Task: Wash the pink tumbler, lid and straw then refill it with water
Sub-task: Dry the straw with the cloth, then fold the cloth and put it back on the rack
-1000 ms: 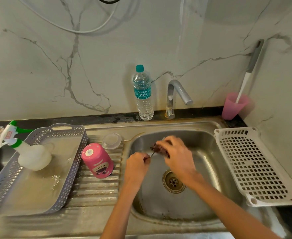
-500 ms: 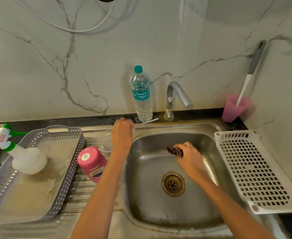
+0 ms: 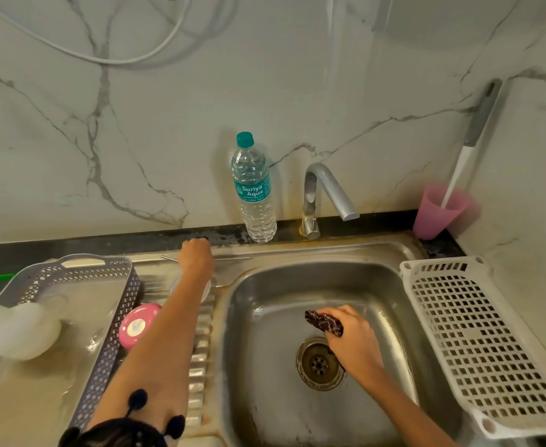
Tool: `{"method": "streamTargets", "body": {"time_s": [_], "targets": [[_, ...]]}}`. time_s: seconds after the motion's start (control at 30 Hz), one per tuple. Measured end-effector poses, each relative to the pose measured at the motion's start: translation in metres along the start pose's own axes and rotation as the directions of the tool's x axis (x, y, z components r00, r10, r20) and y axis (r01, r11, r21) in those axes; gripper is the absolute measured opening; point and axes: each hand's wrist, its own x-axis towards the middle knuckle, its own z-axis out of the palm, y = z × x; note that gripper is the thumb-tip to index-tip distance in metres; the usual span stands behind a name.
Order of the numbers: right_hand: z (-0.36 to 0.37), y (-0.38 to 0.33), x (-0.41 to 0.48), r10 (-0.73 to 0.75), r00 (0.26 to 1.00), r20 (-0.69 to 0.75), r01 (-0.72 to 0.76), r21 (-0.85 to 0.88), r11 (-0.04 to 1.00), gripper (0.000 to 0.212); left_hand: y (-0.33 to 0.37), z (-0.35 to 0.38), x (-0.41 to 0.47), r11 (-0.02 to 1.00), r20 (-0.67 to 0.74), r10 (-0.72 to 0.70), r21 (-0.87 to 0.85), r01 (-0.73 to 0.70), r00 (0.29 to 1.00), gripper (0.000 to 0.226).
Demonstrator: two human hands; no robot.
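Sink basin (image 3: 265, 398): my right hand (image 3: 354, 337) is curled round a dark scrubber (image 3: 323, 322) above the drain. Pink tumbler (image 3: 138, 324) stands inverted on the drainboard, left of the basin. Straw (image 3: 236, 258) lies left-right along the back ledge. Left hand (image 3: 197, 257), nearer, is curled over its middle; grip unclear.

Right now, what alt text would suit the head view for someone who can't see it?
Over a steel sink, a person's left hand holds a straw on the back rim while the right hand grips a dark scrubber near the drain. A pink tumbler sits on the draining board; a water bottle stands beside the tap.
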Motion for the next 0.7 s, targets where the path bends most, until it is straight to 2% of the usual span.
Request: {"method": "streamTargets", "body": {"time_s": [0.1,0.17,0.27,0.33,0.37,0.4,0.47,0.53,0.6,0.7], "targets": [[0.001,0.001,0.000,0.002,1.000,-0.001,-0.002,0.021,1.000,0.038,-0.002,0.002,-0.001,0.999,0.024,-0.012,0.040,0.011,1.000,0.025],[0.003,0.000,0.001,0.007,1.000,0.001,-0.007,0.068,0.998,0.036,-0.006,0.002,0.000,0.999,0.013,-0.032,-0.027,0.033,0.999,0.026],[0.001,-0.003,0.002,0.055,0.998,0.012,-0.057,0.224,0.973,0.028,-0.008,-0.001,-0.006,0.949,-0.090,-0.098,-0.309,0.066,0.991,0.026],[-0.004,-0.009,0.001,0.127,0.990,0.060,-0.140,0.371,0.918,0.023,0.002,-0.006,-0.029,0.854,-0.216,-0.151,-0.519,0.017,0.965,0.019],[-0.006,-0.012,0.000,0.153,0.984,0.092,-0.178,0.434,0.883,0.021,0.010,-0.008,-0.048,0.803,-0.229,-0.161,-0.596,-0.007,0.960,0.017],[-0.006,-0.016,-0.001,0.170,0.978,0.122,-0.208,0.484,0.850,0.019,0.020,-0.006,-0.069,0.750,-0.172,-0.148,-0.662,-0.003,0.974,0.018],[-0.009,-0.021,-0.003,0.169,0.975,0.146,-0.222,0.551,0.804,0.016,0.038,0.005,-0.116,0.644,0.039,-0.008,-0.764,0.035,0.999,0.030],[-0.014,-0.026,-0.009,0.125,0.981,0.146,-0.187,0.575,0.796,0.020,0.050,0.018,-0.156,0.551,0.258,0.166,-0.825,0.127,0.952,0.043],[-0.020,-0.030,-0.016,0.051,0.985,0.166,-0.137,0.563,0.815,0.026,0.059,0.031,-0.183,0.452,0.415,0.265,-0.851,0.268,0.870,0.051],[-0.031,-0.031,-0.027,-0.060,0.977,0.203,-0.049,0.495,0.867,0.038,0.068,0.041,-0.209,0.233,0.478,0.338,-0.877,0.420,0.810,0.060]]}}
